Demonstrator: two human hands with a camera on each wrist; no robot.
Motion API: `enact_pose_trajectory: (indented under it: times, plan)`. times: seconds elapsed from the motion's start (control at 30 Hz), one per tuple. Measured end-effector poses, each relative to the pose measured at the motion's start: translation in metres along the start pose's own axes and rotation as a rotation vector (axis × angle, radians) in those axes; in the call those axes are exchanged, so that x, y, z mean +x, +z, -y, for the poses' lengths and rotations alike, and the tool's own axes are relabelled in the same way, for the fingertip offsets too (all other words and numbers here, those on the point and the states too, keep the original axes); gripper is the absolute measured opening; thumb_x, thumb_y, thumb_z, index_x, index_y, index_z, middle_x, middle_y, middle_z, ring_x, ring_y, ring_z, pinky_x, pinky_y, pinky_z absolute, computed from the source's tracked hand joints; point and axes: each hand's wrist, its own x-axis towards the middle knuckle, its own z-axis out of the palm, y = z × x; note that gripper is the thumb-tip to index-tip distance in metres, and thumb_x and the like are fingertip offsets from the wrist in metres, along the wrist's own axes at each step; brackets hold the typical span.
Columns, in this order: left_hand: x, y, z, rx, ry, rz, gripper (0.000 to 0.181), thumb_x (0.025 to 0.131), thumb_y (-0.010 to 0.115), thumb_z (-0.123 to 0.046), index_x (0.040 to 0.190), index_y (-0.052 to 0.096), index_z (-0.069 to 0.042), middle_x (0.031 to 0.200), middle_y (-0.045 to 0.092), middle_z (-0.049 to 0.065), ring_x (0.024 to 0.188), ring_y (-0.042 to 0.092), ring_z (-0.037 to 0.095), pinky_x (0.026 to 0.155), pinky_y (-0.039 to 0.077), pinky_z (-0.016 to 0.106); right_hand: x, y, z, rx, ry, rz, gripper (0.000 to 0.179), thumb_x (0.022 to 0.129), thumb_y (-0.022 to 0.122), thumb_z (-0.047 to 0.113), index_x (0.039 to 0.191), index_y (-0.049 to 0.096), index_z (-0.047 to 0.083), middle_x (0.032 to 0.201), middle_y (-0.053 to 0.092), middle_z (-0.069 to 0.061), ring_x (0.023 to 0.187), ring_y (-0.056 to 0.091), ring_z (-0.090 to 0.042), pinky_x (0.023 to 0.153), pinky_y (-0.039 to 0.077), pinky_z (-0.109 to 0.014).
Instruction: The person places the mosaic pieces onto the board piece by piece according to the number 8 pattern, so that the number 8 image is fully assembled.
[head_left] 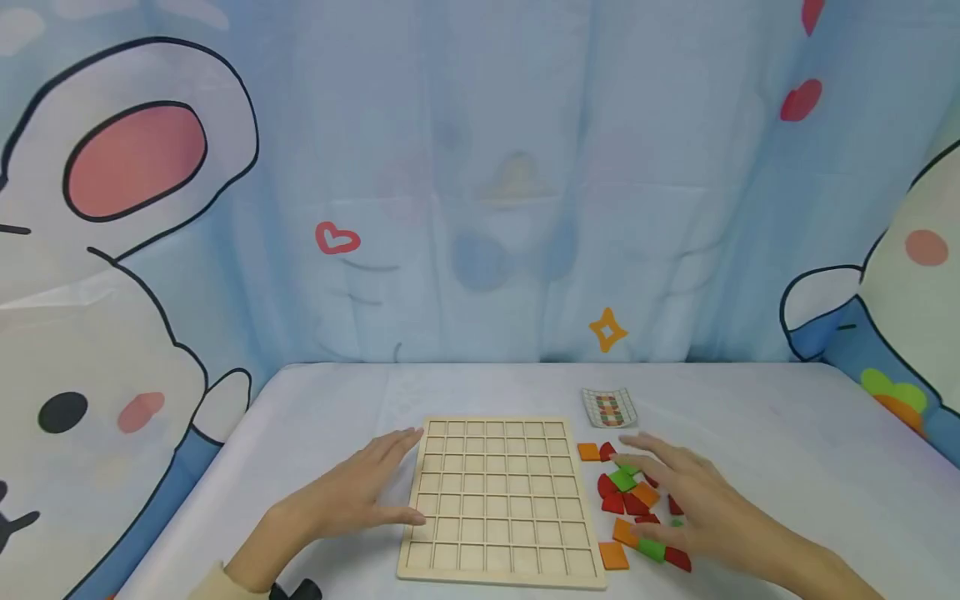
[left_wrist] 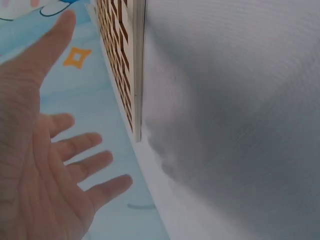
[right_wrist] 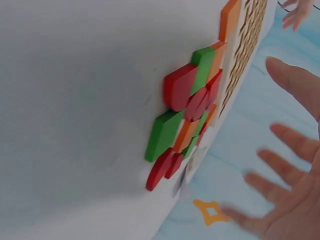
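A pale wooden grid board (head_left: 502, 508) lies flat on the white table, its square cells bare. My left hand (head_left: 360, 487) is spread at the board's left edge, fingers straight and holding nothing; the left wrist view shows the same open palm (left_wrist: 55, 170) beside the board's side. To the right of the board lies a loose cluster of flat pieces: orange squares (head_left: 613, 556), green squares (head_left: 622, 479) and red rounded pieces (head_left: 678, 559). Over this cluster hovers my right hand (head_left: 686, 500), fingers spread with nothing in them, hiding some pieces.
A small printed card (head_left: 609, 408) with a coloured grid pattern lies behind the pieces. The white tablecloth (head_left: 787, 450) ends at a light blue cartoon curtain (head_left: 517, 317) at the back. A dark object (head_left: 303, 590) shows by my left wrist.
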Motion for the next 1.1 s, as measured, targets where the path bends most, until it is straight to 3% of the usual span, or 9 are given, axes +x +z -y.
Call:
enact_pose_trajectory:
  times: [0.1, 0.17, 0.27, 0.47, 0.7, 1.1]
  plan:
    - [0.001, -0.002, -0.001, -0.061, 0.0, 0.061, 0.109, 0.087, 0.076, -0.065, 0.166, 0.026, -0.008, 0.17, 0.027, 0.014, 0.156, 0.027, 0.036, 0.122, 0.029, 0.059, 0.006, -0.003, 0.006, 0.077, -0.064, 0.121, 0.05, 0.086, 0.088, 0.033, 0.129, 0.07, 0.015, 0.135, 0.06, -0.009, 0.113, 0.06, -0.03, 0.09, 0.06, -0.049]
    - [0.004, -0.001, 0.001, -0.059, -0.009, 0.084, 0.113, 0.084, 0.079, -0.065, 0.166, 0.027, -0.008, 0.17, 0.027, 0.015, 0.156, 0.027, 0.037, 0.121, 0.03, 0.059, 0.009, -0.003, 0.006, 0.13, -0.117, 0.178, 0.037, 0.09, 0.085, 0.029, 0.122, 0.073, 0.017, 0.128, 0.061, -0.002, 0.107, 0.06, -0.024, 0.087, 0.062, -0.038]
    - [0.007, 0.002, 0.005, -0.05, -0.031, 0.11, 0.12, 0.079, 0.083, -0.066, 0.166, 0.025, -0.008, 0.17, 0.024, 0.018, 0.156, 0.026, 0.04, 0.121, 0.031, 0.059, 0.015, -0.002, 0.005, 0.142, -0.154, 0.221, 0.027, 0.092, 0.083, 0.029, 0.116, 0.074, 0.021, 0.122, 0.061, 0.004, 0.102, 0.06, -0.017, 0.087, 0.061, -0.033]
    - [0.012, 0.007, 0.016, -0.056, -0.066, 0.179, 0.132, 0.07, 0.092, -0.062, 0.167, 0.02, -0.007, 0.171, 0.019, 0.021, 0.158, 0.022, 0.038, 0.122, 0.03, 0.059, 0.024, 0.002, -0.003, 0.142, -0.162, 0.26, 0.021, 0.091, 0.083, 0.021, 0.111, 0.076, 0.021, 0.114, 0.061, 0.007, 0.095, 0.059, -0.012, 0.086, 0.061, -0.033]
    - [0.019, 0.006, 0.024, -0.025, -0.033, 0.211, 0.128, 0.071, 0.094, -0.054, 0.166, 0.023, -0.004, 0.171, 0.017, 0.025, 0.159, 0.017, 0.04, 0.126, 0.018, 0.06, 0.031, 0.005, -0.01, 0.135, -0.136, 0.261, 0.02, 0.09, 0.084, 0.014, 0.108, 0.076, 0.019, 0.109, 0.062, 0.007, 0.094, 0.059, -0.011, 0.086, 0.061, -0.034]
    - [0.023, 0.002, 0.03, -0.044, -0.029, 0.266, 0.131, 0.069, 0.098, -0.048, 0.168, 0.021, -0.008, 0.174, 0.013, 0.016, 0.161, 0.009, 0.038, 0.127, 0.011, 0.06, 0.037, 0.006, -0.011, 0.134, -0.145, 0.254, 0.019, 0.087, 0.086, 0.011, 0.104, 0.077, 0.016, 0.1, 0.064, 0.012, 0.088, 0.058, -0.005, 0.082, 0.06, -0.028]
